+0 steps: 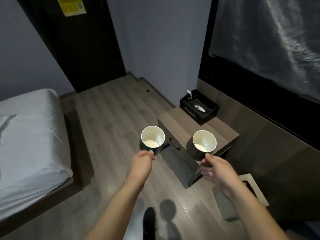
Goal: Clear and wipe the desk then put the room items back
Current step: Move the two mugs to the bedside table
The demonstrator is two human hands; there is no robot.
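Two dark mugs, left mug (152, 140), right mug (203, 144), white inside, upright, held aloft

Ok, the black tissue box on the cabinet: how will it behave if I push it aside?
The tissue box looks rigid and flat-bottomed, so it should slide, not roll. It is low and wide, so tipping seems unlikely. It is probably light, and the cabinet top looks smooth, so a gentle push may suffice.

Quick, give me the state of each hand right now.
Left hand: closed on the handle of the dark green mug.
Right hand: closed on the handle of the brown mug.
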